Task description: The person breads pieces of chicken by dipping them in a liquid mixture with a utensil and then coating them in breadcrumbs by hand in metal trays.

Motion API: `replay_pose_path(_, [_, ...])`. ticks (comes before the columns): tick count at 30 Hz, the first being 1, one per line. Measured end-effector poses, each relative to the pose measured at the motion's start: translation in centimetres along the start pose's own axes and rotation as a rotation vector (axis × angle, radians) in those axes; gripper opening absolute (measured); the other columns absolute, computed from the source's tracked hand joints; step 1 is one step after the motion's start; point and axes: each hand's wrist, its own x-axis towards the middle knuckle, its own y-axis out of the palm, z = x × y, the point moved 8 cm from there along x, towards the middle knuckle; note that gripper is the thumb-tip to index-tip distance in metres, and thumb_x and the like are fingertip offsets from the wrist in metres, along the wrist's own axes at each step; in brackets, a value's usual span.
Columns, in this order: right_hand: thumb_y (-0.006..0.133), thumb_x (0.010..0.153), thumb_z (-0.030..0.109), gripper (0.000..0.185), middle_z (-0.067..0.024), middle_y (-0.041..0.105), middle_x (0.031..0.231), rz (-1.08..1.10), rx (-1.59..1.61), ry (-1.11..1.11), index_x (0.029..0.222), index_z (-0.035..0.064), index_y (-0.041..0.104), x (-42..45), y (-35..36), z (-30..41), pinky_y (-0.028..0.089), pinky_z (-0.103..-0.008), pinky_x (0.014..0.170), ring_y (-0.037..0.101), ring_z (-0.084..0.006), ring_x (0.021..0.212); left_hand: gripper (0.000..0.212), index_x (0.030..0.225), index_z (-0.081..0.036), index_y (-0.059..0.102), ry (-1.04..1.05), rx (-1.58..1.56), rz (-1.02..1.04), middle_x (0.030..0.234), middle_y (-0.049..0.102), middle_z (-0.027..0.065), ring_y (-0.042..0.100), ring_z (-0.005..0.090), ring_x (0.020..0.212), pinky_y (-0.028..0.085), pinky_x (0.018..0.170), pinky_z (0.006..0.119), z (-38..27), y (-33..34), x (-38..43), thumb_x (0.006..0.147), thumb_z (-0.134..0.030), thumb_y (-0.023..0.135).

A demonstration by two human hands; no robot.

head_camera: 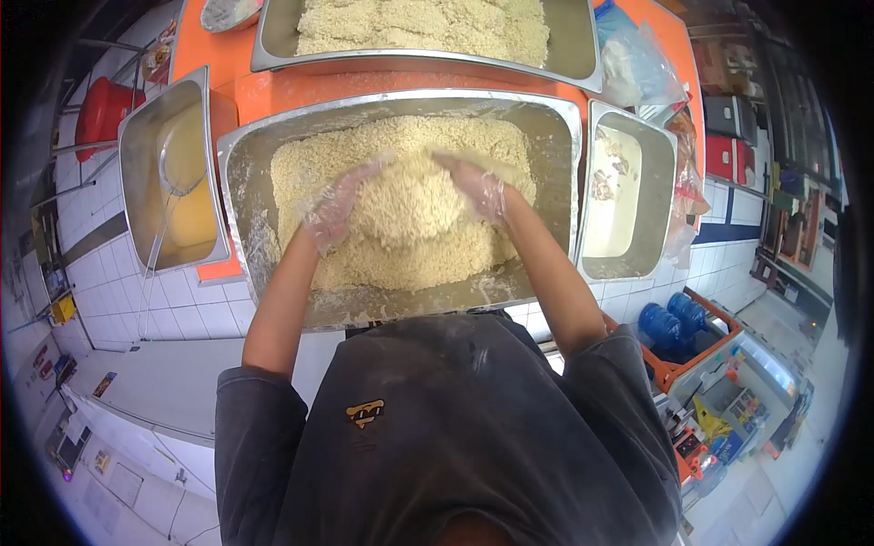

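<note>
A wide stainless steel pan (403, 102) holds a bed of pale yellow breading crumbs (410, 266). My left hand (345, 198), in a clear plastic glove, is at the left of a blurred mound of crumbs in the middle. On the mound's other side is my right hand (478, 184), also gloved. Both palms face inward and the crumbs between them look in motion. Fingertips are blurred at the mound's far side. Whether anything lies inside the mound is hidden.
Left stands a steel pan (130, 198) of yellow liquid with a wire strainer (183, 191). Right is a steel pan (587, 225) with white contents and brownish pieces. Beyond, another crumb-filled pan (410, 56) sits on the orange table (252, 95), near plastic bags (635, 68).
</note>
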Motion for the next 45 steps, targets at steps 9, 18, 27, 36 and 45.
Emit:
replay_pose_path(9, [0.042, 0.104, 0.035, 0.043, -0.0134, 0.062, 0.125, -0.257, -0.559, -0.572, 0.134, 0.0078, 0.055, -9.6, 0.6, 0.4, 0.049, -0.0471, 0.1, 0.06, -0.0298, 0.118, 0.058, 0.149, -0.01, 0.044, 0.675, 1.178, -0.074, 0.154, 0.04, 0.0194, 0.031, 0.0325, 0.146, 0.021, 0.123, 0.042, -2.1, 2.2, -8.5, 0.106, -0.045, 0.027])
replay_pose_path(18, [0.053, 0.093, 0.018, 0.028, -0.0203, 0.067, 0.114, -0.35, -1.196, -0.126, 0.114, 0.0033, 0.063, -7.9, 2.3, -8.7, 0.049, -0.0489, 0.092, 0.067, -0.0343, 0.102, 0.061, 0.151, -0.004, 0.035, -0.157, 0.181, -0.393, 0.153, 0.043, 0.0171, 0.038, 0.0267, 0.143, 0.026, 0.12, 0.043, 11.3, -2.9, -6.5, 0.106, -0.044, 0.034])
replay_pose_path(27, [0.045, 0.104, 0.026, 0.037, -0.0218, 0.068, 0.11, -0.373, 0.519, -0.093, 0.122, 0.0007, 0.064, -9.9, 1.7, -3.8, 0.055, -0.044, 0.084, 0.067, -0.0378, 0.1, 0.059, 0.143, -0.006, 0.049, 0.485, 0.773, -0.345, 0.136, 0.058, 0.0152, 0.05, 0.0275, 0.13, 0.031, 0.116, 0.046, 1.2, 0.1, -4.7, 0.101, -0.047, 0.051])
replay_pose_path(36, [0.057, 0.089, 0.022, 0.037, -0.0176, 0.06, 0.126, -0.626, -0.857, -0.966, 0.118, 0.0019, 0.065, 0.9, 4.6, 5.2, 0.035, -0.0484, 0.115, 0.05, -0.0342, 0.127, 0.064, 0.153, -0.009, 0.036, 1.134, 1.354, -0.094, 0.153, 0.039, 0.0174, 0.034, 0.0302, 0.144, 0.021, 0.122, 0.048, -0.3, 7.8, 4.7, 0.096, -0.033, 0.056])
replay_pose_path(45, [0.054, 0.093, 0.028, 0.041, -0.0197, 0.055, 0.137, -0.513, -0.387, -1.088, 0.127, 0.0053, 0.061, 1.8, 3.0, 0.9, 0.033, -0.0435, 0.116, 0.047, -0.0342, 0.132, 0.066, 0.153, -0.008, 0.035, 1.026, 1.612, -0.121, 0.152, 0.04, 0.0185, 0.036, 0.0297, 0.142, 0.025, 0.12, 0.049, -0.3, 8.5, 4.8, 0.093, -0.026, 0.057])
